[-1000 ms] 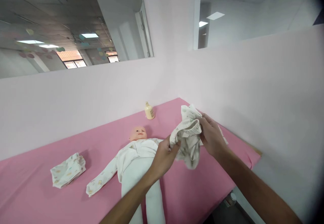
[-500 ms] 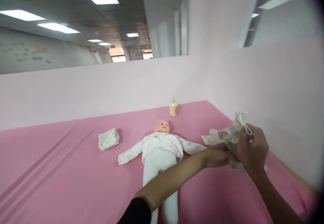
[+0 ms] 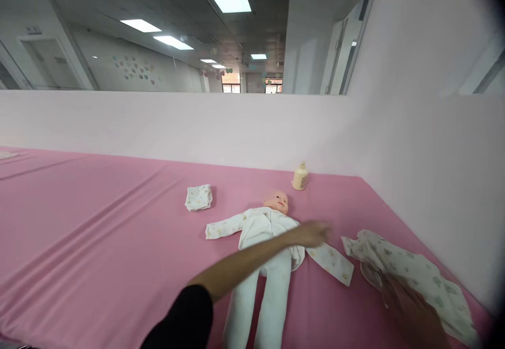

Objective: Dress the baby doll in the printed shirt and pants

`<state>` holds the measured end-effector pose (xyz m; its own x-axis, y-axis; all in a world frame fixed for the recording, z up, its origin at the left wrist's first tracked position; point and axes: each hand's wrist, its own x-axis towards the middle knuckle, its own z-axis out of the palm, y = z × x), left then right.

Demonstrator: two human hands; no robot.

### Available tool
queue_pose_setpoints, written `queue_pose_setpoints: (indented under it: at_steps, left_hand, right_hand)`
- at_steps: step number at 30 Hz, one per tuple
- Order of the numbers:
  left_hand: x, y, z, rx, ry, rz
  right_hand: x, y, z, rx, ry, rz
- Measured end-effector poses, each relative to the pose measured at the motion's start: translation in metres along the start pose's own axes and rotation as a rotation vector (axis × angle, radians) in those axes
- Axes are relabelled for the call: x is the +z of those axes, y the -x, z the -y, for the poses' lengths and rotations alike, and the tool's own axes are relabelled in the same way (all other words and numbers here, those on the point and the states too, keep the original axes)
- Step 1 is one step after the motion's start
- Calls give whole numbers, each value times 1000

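A baby doll lies on its back, dressed in a white patterned long-sleeved top and white pants, arms spread wide. Smeared by motion, my left hand passes over the top near the doll's arm on the right; its fingers are too blurred to read. Low at the right, my right hand rests against a white printed cloth garment that lies loosely spread on the bed. The fingers of this hand look stretched out over the cloth's near edge, somewhat blurred.
A pink sheet covers the surface. Left of the doll's head sits a folded printed cloth. A cream pump bottle stands behind the head, close to the white wall. Another wall borders the right side.
My hands have parted: the left moved leftward off the garment, over the doll. The garment, bunched up and held before, now lies spread on the sheet under my right hand. My view turned right.
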<state>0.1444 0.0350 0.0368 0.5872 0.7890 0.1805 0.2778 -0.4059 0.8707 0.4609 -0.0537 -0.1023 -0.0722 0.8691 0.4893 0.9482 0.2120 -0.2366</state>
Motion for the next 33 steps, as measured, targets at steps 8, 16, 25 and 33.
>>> queue_pose_setpoints:
  at_steps: [8,16,25,33]
  left_hand:
    - [-236,209,62,-791,-1081,-357]
    - [-256,268,135,-899,-1117,-430]
    - [-267,248,138,-792,-861,-714]
    - [-249,206,64,-555,-348,-857]
  right_hand:
    - [19,18,-10,46,-132,108]
    - [-20,14,82,-169,-73,216]
    - [-36,23,115,-317,-48,205]
    - [-89,-1,185,-426,-198,41]
